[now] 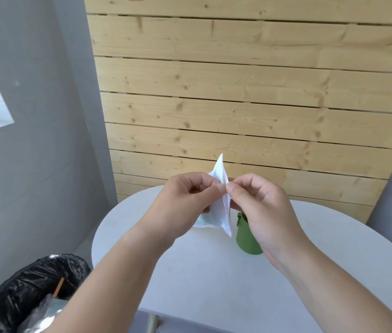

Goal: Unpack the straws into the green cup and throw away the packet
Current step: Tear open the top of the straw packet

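I hold a thin white plastic packet (221,212) upright above the round table. My left hand (185,195) pinches its left side and my right hand (259,198) pinches its right side, thumbs nearly touching at the packet's edge. The green cup (245,239) stands on the table just below and behind my right hand, partly hidden by it. Straws inside the packet cannot be made out.
The white round table (214,272) stands against a wooden plank wall (238,104). A bin lined with a black bag (22,292) sits on the floor at lower left, with some plastic rubbish in it. A grey wall rises on the left.
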Tool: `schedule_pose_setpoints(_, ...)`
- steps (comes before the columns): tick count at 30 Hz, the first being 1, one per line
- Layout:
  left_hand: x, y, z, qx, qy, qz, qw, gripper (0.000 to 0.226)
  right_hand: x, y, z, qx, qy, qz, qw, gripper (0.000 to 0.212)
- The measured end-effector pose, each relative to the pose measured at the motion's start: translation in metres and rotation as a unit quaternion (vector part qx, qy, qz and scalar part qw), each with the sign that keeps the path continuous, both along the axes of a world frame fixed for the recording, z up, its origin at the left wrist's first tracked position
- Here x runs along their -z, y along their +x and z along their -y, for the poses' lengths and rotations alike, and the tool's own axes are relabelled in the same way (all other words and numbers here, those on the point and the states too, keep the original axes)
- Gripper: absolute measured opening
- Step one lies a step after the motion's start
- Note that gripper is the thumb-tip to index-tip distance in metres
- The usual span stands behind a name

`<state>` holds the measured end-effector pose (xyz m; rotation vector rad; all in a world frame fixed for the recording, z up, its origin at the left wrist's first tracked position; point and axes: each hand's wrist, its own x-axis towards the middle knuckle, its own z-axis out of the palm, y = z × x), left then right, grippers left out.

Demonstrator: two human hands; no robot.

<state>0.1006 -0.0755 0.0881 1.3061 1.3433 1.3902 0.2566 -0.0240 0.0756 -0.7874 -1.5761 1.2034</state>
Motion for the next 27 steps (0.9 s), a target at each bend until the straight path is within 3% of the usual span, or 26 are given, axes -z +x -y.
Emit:
schedule_pose_setpoints(9, 0.001, 0.000, 0.002, -0.028, -0.004, -0.023, 0.999, 0.022, 0.001, -0.005, 0.002, 0.035, 0.005, 0.038, 0.999, 0.020)
schedule_pose_setpoints(15, 0.000, -0.003, 0.000, -0.066, -0.005, 0.005, 0.998, 0.023, 0.005, -0.002, -0.004, 0.064, 0.004, 0.042, 0.997, 0.019)
schedule_pose_setpoints(22, -0.002, -0.007, 0.003, -0.112, 0.003, -0.049, 0.993, 0.021, 0.000, 0.012, -0.014, 0.158, 0.071, 0.084, 0.981, 0.015)
schedule_pose_setpoints(27, 0.000, 0.003, 0.002, -0.100, -0.002, -0.070, 0.992, 0.022, -0.003, 0.011, -0.005, 0.118, 0.102, 0.074, 0.985, 0.018)
